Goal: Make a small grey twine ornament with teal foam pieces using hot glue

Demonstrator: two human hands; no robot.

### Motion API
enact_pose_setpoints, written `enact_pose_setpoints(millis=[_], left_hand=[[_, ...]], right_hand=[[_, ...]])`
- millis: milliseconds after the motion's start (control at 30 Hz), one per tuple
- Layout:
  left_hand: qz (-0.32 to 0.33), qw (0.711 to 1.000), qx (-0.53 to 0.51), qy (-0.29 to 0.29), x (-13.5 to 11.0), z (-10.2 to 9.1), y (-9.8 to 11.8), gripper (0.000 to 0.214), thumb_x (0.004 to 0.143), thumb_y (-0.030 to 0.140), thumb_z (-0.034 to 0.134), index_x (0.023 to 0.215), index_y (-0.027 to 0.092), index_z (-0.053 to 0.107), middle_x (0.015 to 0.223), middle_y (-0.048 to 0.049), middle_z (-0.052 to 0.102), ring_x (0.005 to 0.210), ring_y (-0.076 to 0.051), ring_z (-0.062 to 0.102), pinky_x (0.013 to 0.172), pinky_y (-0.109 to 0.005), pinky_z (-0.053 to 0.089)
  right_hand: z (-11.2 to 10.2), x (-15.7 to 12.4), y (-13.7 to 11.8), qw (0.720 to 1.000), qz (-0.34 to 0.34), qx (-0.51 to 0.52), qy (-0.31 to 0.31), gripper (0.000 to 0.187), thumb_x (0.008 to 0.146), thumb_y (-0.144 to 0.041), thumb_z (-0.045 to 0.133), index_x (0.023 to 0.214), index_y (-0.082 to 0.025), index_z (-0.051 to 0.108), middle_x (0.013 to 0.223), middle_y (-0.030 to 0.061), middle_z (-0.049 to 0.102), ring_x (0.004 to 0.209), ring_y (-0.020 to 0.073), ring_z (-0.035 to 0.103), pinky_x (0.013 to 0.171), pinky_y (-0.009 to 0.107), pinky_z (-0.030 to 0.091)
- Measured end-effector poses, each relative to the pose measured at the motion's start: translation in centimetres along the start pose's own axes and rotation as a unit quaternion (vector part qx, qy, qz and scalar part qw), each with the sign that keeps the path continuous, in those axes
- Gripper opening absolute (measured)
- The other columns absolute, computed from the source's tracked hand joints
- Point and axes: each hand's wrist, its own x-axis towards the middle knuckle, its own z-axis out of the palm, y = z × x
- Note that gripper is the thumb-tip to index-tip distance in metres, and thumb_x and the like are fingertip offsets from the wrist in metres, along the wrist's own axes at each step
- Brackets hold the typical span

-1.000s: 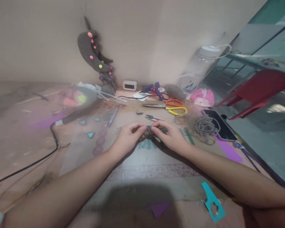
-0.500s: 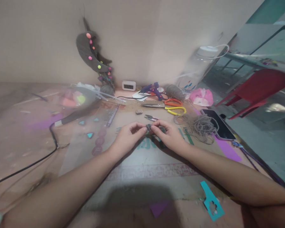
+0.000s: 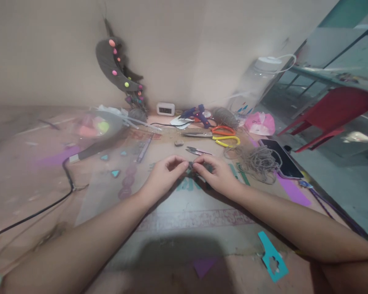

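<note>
My left hand [image 3: 164, 175] and my right hand [image 3: 216, 173] meet over a cardboard sheet [image 3: 184, 204], fingertips pinched together on a small dark grey twine piece [image 3: 190, 166] between them. Most of that piece is hidden by my fingers. A loose pile of grey twine [image 3: 259, 160] lies just right of my right hand. Small snips [image 3: 196, 151] lie just beyond my fingers, and orange and yellow scissors [image 3: 222, 136] lie farther back.
A dark crescent ornament with coloured dots [image 3: 116, 67] leans on the wall. Nearby are a small clock [image 3: 165, 109], a purple glue gun [image 3: 198, 114], a twine ball [image 3: 225, 117], a phone [image 3: 280, 157], a black cable [image 3: 58, 196], a teal cutout [image 3: 271, 257] and a red chair [image 3: 331, 112].
Both hands stay pinched on the twine piece with only slight finger shifts. The camera has tilted a little, so everything sits marginally higher in view.
</note>
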Motion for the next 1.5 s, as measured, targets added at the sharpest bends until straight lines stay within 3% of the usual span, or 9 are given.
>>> enact_pose_setpoints(millis=[467,700,833,933,1000,1100,1167,1333,1500], left_hand=[[0.001,0.999,-0.044,-0.025,0.5,-0.2,-1.0,0.035,0.083,0.047,0.065,0.094,0.014,0.071,0.073,-0.0031,0.066,0.067,-0.014,0.057,0.066,-0.027,0.045],[-0.022,1.000,0.000,-0.012,-0.1,0.0,0.1,0.022,0.078,0.038,0.069,0.083,0.017,0.067,0.069,-0.0002,0.064,0.063,-0.013,0.055,0.064,-0.027,0.045],[-0.007,1.000,0.007,0.003,0.0,-0.1,-0.3,0.020,0.080,0.037,0.067,0.083,0.017,0.066,0.070,0.0006,0.064,0.063,-0.012,0.054,0.064,-0.026,0.044],[0.003,1.000,-0.001,0.020,0.3,-0.2,-0.7,0.020,0.081,0.037,0.068,0.086,0.017,0.067,0.075,0.0000,0.066,0.067,-0.013,0.056,0.066,-0.026,0.044],[0.010,0.999,0.006,0.034,0.4,-0.3,-0.9,0.021,0.081,0.037,0.068,0.087,0.017,0.067,0.079,-0.0011,0.068,0.071,-0.014,0.058,0.069,-0.026,0.044],[0.022,0.998,0.030,0.043,0.3,-0.4,-0.9,0.021,0.082,0.038,0.067,0.087,0.017,0.068,0.083,-0.0023,0.069,0.074,-0.015,0.060,0.071,-0.027,0.044],[0.028,0.998,0.040,0.041,0.2,-0.4,-0.9,0.021,0.083,0.038,0.066,0.087,0.018,0.068,0.084,-0.0025,0.070,0.074,-0.015,0.060,0.070,-0.027,0.044],[0.023,0.996,0.062,0.053,0.3,-0.4,-1.0,0.022,0.084,0.039,0.066,0.088,0.018,0.069,0.082,-0.0025,0.070,0.071,-0.015,0.060,0.067,-0.026,0.044],[0.027,0.996,0.077,0.044,0.4,-0.5,-1.1,0.020,0.084,0.038,0.065,0.085,0.018,0.068,0.081,-0.0019,0.069,0.073,-0.015,0.060,0.069,-0.026,0.045]], right_hand=[[-0.1,0.2,-0.3,0.997,0.074,0.034,0.008,0.018,0.091,-0.029,0.055,0.078,-0.020,0.063,0.074,0.0007,0.069,0.071,0.0153,0.063,0.069,0.027,0.048],[-0.2,0.2,-0.2,0.993,0.096,0.075,-0.007,0.021,0.093,-0.034,0.054,0.079,-0.020,0.062,0.074,0.0008,0.065,0.072,0.0155,0.061,0.070,0.028,0.047],[0.1,0.0,0.2,0.982,0.112,0.150,-0.016,0.020,0.091,-0.037,0.057,0.101,-0.021,0.062,0.091,0.0022,0.066,0.070,0.0123,0.057,0.067,0.028,0.047],[0.5,0.0,0.3,0.954,0.157,0.244,-0.072,0.049,0.082,-0.032,0.069,0.127,-0.024,0.050,0.103,0.0024,0.065,0.060,0.0083,0.052,0.057,0.025,0.045],[0.7,-0.1,0.4,0.945,0.168,0.264,-0.097,0.055,0.081,-0.029,0.070,0.132,-0.024,0.047,0.092,-0.0007,0.064,0.057,0.0082,0.050,0.054,0.024,0.044],[0.7,0.0,0.5,0.974,0.137,0.163,-0.074,0.027,0.083,-0.028,0.069,0.109,-0.020,0.063,0.073,-0.0037,0.057,0.061,0.0108,0.051,0.058,0.025,0.043],[0.6,0.1,0.6,0.992,0.087,0.075,-0.056,0.007,0.085,-0.026,0.068,0.087,-0.019,0.068,0.074,-0.0011,0.058,0.068,0.0132,0.054,0.065,0.028,0.045],[0.2,-0.2,0.3,0.999,-0.032,-0.027,-0.023,0.014,0.093,-0.024,0.061,0.082,-0.019,0.067,0.095,0.0062,0.068,0.091,0.0181,0.064,0.082,0.033,0.049],[0.2,-1.2,-0.5,0.978,-0.116,-0.167,-0.032,0.021,0.100,-0.030,0.051,0.094,-0.020,0.069,0.084,0.0054,0.073,0.078,0.0174,0.066,0.073,0.030,0.047]])
